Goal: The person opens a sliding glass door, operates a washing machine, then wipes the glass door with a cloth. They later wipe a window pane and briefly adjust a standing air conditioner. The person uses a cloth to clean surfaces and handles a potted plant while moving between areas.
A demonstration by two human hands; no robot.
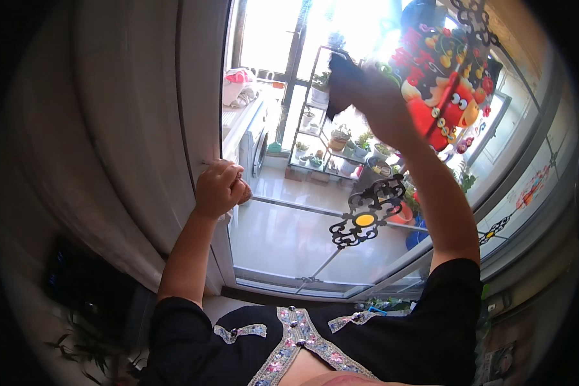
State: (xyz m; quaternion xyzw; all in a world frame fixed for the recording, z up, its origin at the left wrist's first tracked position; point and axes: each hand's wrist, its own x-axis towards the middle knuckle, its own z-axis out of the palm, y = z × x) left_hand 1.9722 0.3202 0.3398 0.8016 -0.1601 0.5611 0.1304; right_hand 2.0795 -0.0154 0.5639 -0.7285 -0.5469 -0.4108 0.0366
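Up at the glass door pane [289, 231], my right hand [383, 108] is raised and blurred, gripping a dark cloth [342, 82]. The cloth looks close to the glass; bright backlight hides whether it touches. My left hand [219, 188] is curled at the pane's left edge, beside the white door frame [205, 120]. Its fingers close on a reddish-brown textured thing [245, 192], mostly covered and too small to identify. Below the right hand, a black scrollwork ornament [365, 220] with a yellow centre decorates the glass. A red cartoon sticker [451, 113] is to the right of that hand.
Through the glass show a shelf rack [323, 169] with potted plants, a front-loading washing machine [258, 149] and a pale tiled floor [284, 186]. Another decorated panel [516, 207] stands at right. A dark screen-like object [87, 280] and a leafy plant [91, 345] are at lower left.
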